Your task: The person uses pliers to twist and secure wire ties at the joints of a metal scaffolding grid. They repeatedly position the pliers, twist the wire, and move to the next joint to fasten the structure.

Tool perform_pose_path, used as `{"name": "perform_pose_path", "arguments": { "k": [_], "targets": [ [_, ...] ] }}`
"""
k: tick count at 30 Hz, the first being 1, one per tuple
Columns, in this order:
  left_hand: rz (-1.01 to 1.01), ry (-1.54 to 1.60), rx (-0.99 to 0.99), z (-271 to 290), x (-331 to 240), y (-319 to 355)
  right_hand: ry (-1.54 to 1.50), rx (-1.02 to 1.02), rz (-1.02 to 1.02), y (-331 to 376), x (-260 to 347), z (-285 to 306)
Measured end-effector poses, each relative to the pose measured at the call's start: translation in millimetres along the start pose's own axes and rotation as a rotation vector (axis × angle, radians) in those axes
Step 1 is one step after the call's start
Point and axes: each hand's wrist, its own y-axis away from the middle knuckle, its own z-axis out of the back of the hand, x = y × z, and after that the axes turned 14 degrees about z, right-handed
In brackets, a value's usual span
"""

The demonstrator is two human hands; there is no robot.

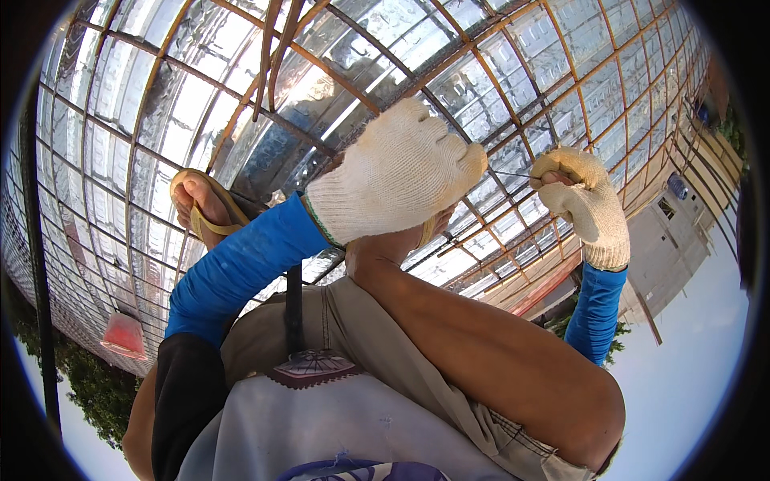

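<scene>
My left hand [401, 172], in a white knit glove, is a closed fist above the rusty rebar mesh [499, 88]. Its fingers hide whatever lies inside. To its right, my right hand [592, 204] wears a matching glove with bare fingertips showing. Its thumb and fingers are pinched on a thin dark wire [510, 173], which spans the gap to the left fist. Whether the wire passes into that fist or behind it, I cannot tell. Under both hands, crossing bars lie over shiny silver foil sheeting [192, 100].
Bent rebar pieces [275, 56] stick up ahead of my left hand. My sandalled foot [204, 207] stands on the mesh at left, the other is partly behind my left hand. A red tub-like object [123, 335] sits at far left. A grey building [670, 248] shows at right.
</scene>
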Motion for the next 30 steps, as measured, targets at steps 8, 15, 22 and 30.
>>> {"name": "perform_pose_path", "arguments": {
  "k": [8, 15, 22, 30],
  "targets": [
    [0.068, -0.036, 0.144, -3.7, 19.5, 8.6, 0.258, 0.176, 0.074, -16.3, 6.8, -14.6],
    [0.358, -0.036, -0.159, 5.9, 40.0, 24.7, 0.361, 0.053, 0.244, -45.1, -25.9, 11.3],
    [0.330, -0.319, -0.272, -8.5, 71.3, 14.7, 0.356, 0.034, 0.321, -76.8, -40.1, 16.5],
    [0.449, -0.376, -0.203, -28.4, 65.9, 13.2, 0.496, 0.071, 0.390, -87.6, -43.4, 37.6]
  ]
}}
